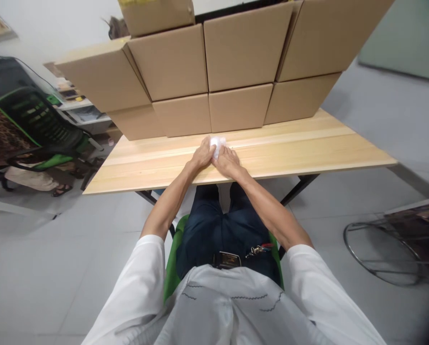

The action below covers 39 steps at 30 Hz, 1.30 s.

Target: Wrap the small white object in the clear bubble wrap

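A small whitish, translucent item (217,143), perhaps thin plastic, lies on the wooden table (289,151) near its middle. My left hand (202,153) rests against the item's left side, fingers pressed together and pointing forward. From the right, my right hand (228,162) lies over the item's near part, its palm down and its fingers spread a little. Both hands touch each other at the thumbs. What the item is, and how much of it sits under my palms, is hidden.
Cardboard boxes (241,108) are stacked in rows along the table's far side, close beyond my hands. The table's near edge runs under my forearms. A green and black chair (38,115) with a seated person stands at the left; a round metal frame (383,278) is at the right.
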{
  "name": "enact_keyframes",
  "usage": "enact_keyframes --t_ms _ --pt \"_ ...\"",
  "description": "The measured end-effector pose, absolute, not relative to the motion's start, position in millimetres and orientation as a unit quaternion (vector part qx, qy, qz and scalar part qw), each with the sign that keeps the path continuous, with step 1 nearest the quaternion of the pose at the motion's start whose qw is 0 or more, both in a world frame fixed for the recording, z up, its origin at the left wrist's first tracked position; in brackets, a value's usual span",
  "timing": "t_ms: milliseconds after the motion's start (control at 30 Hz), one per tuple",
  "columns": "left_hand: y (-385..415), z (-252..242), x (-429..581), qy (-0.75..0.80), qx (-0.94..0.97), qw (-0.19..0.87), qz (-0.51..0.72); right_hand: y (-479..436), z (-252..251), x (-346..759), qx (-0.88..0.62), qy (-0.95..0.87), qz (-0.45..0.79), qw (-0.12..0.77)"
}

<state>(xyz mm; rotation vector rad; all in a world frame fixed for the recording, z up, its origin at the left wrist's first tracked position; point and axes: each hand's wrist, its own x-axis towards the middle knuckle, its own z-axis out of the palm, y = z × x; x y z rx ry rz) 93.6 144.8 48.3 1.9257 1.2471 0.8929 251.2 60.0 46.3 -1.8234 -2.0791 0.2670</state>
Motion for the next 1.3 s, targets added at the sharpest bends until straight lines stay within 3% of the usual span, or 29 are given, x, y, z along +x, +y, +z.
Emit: enact_keyframes --t_ms 200,467,600,800,967,1133,1300 --pt "141 45 95 0.483 0.720 0.356 0.348 52 44 269 -0.651 -0.727 0.095 0.198" --pt "143 58 78 0.466 0.485 0.392 0.628 42 12 319 -0.626 -0.721 0.078 0.286" --pt "139 74 57 0.484 0.445 0.335 0.675 20 6 339 -0.622 -0.699 0.047 0.349" --pt "147 89 65 0.440 0.641 0.248 0.578 2 2 350 -0.628 -0.668 0.017 0.399" --pt "164 75 103 0.431 0.782 0.193 0.407 7 -6 343 -0.607 -0.677 0.003 0.416" --pt "148 65 137 0.508 0.838 0.094 0.176 8 -12 342 -0.602 -0.682 -0.020 0.415" --pt "119 78 160 0.508 0.858 0.002 0.078 8 -9 342 -0.606 -0.683 0.005 0.407"
